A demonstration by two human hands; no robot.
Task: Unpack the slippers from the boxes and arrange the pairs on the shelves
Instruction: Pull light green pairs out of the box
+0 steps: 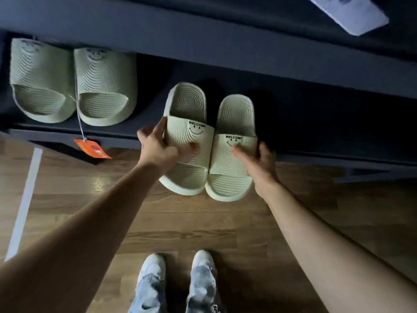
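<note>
Green slippers (187, 102): being held side by side, heels over the shelf (327, 127).
Left hand (158, 145): fingers clamping on the left strap.
Right hand (262, 159): fingers clamping on the right strap.

Left of shelf: the shelved pair (79, 86) is sitting side by side on the lower shelf (316, 118).
Shelf front: a tag (91, 149) is hanging from that pair over the edge.
Right of them: the held pair (208, 143) is reaching heels-first over the shelf, with the toes sticking out over the floor (203, 222).
Grip: the left hand (158, 147) is holding its left side and the right hand (261, 159) its right.
Above: the upper shelf (225, 48) is overhanging.
Nearest: the person's shoes (203, 265) are standing on the floor.
</note>
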